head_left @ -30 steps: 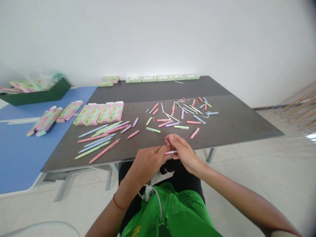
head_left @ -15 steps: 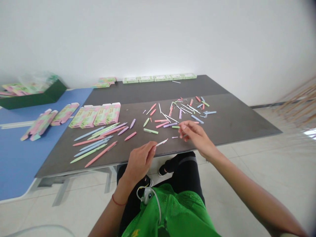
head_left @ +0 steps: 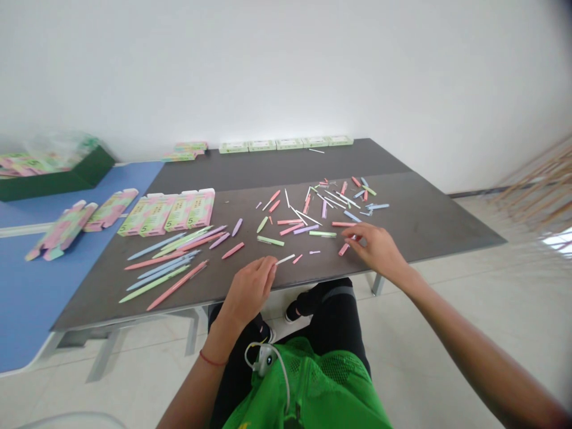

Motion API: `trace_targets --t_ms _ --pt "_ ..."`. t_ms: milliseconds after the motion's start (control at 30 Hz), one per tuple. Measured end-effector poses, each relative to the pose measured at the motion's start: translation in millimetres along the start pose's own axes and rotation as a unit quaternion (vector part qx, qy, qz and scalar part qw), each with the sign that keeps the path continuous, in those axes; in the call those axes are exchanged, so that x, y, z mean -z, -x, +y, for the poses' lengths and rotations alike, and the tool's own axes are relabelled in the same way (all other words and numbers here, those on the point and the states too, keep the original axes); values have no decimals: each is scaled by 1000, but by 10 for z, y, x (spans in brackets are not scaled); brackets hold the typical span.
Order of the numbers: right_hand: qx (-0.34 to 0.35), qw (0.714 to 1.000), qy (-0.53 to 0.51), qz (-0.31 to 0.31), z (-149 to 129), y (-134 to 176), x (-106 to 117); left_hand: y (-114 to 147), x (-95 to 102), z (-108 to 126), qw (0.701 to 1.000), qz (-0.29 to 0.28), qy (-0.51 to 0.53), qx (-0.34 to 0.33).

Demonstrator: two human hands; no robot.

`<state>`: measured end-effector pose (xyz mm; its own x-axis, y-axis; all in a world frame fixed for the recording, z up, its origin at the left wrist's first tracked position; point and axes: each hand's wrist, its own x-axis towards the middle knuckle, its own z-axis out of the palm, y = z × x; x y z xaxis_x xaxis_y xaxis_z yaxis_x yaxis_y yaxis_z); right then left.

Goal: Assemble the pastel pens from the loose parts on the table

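My left hand (head_left: 251, 291) is closed near the table's front edge, with a white pen refill (head_left: 285, 260) pinched between thumb and fingertips. Just past the refill's tip lies a small pink pen part (head_left: 297, 258), and a small purple part (head_left: 315, 252) is beside it. My right hand (head_left: 378, 249) has its thumb and fingers closed on the end of a short red pen barrel (head_left: 344, 249), low over the table. Behind it lie a green pen barrel with a clip (head_left: 322, 234) and another red barrel (head_left: 343, 224).
Loose barrels, refills (head_left: 335, 199) and tips spread across the middle. Several assembled pens (head_left: 167, 262) lie at left, before flat printed boxes (head_left: 176, 211). Green-and-white boxes (head_left: 276, 145) line the back. A dark green bin (head_left: 84, 173) stands on the blue table (head_left: 22, 298).
My right hand has moved right, and the red barrel now shows at its fingertips. My left hand has drawn slightly left with the refill, leaving the small pink part apart from its tip.
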<state>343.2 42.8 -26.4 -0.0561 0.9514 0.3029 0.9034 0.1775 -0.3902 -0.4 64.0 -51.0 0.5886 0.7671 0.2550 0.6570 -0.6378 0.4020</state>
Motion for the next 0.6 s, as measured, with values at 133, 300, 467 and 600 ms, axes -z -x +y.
trace_targets --t_ms 133,300,467,600 --pt "48 995 80 -31 104 21 0 -33 -49 -173 995 -17 -92 -23" --pt "95 991 82 -45 99 12 -19 -47 -14 -304 988 -7 -148 -41" --pt "71 994 81 -19 101 -63 -16 -29 -12 -336 982 15 -178 -54" --pt "60 994 87 -14 117 -127 26 -11 -37 -350 980 6 -196 -45"
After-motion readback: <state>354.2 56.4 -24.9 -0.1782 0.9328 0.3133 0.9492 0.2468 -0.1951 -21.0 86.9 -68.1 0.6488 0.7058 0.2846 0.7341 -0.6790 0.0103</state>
